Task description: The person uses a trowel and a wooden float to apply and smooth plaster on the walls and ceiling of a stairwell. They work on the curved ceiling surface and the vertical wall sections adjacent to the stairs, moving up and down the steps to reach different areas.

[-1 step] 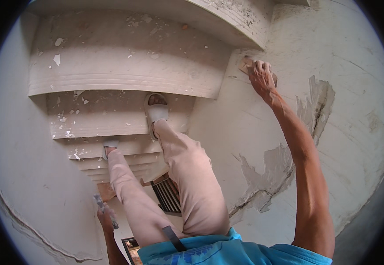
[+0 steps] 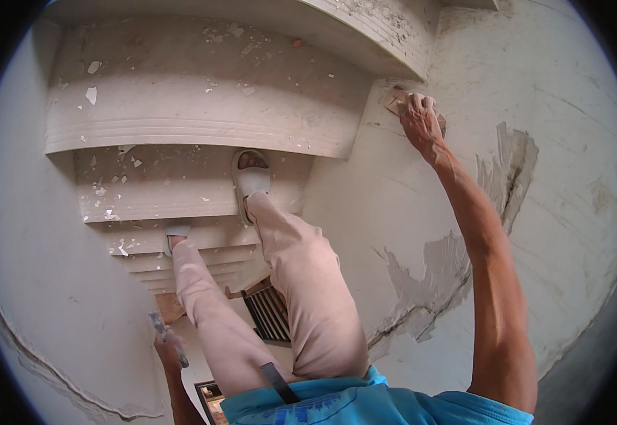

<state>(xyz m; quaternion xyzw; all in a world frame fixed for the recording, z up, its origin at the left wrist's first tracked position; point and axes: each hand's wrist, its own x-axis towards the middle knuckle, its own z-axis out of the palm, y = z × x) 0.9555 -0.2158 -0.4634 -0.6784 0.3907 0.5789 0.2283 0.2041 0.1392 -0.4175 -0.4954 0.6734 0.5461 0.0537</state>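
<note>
My right hand (image 2: 422, 120) is closed around a flat, pinkish-tan block (image 2: 395, 100) with dark crossed lines on it. It looks like a sanding block, pressed against the pale wall (image 2: 457, 106) on the right, just below the corner of an upper step. Low on the left, beside my leg, my left hand (image 2: 169, 346) grips a putty knife (image 2: 158, 324) with a greyish, smeared blade. Peeled grey patches (image 2: 439, 265) and a long crack (image 2: 515, 170) mark the wall below my right arm.
Stone stairs (image 2: 202, 120) lie around my feet, scattered with white paint flakes (image 2: 91, 95). My right sandal (image 2: 251, 177) rests on one step, the left sandal (image 2: 176, 231) on another. A dark slatted railing (image 2: 267, 312) shows beyond my legs. The left wall (image 2: 60, 283) has a crack too.
My right hand and the block have shifted very slightly on the wall, and the block's crossed lines show more sharply. My left hand stays in nearly the same place.
</note>
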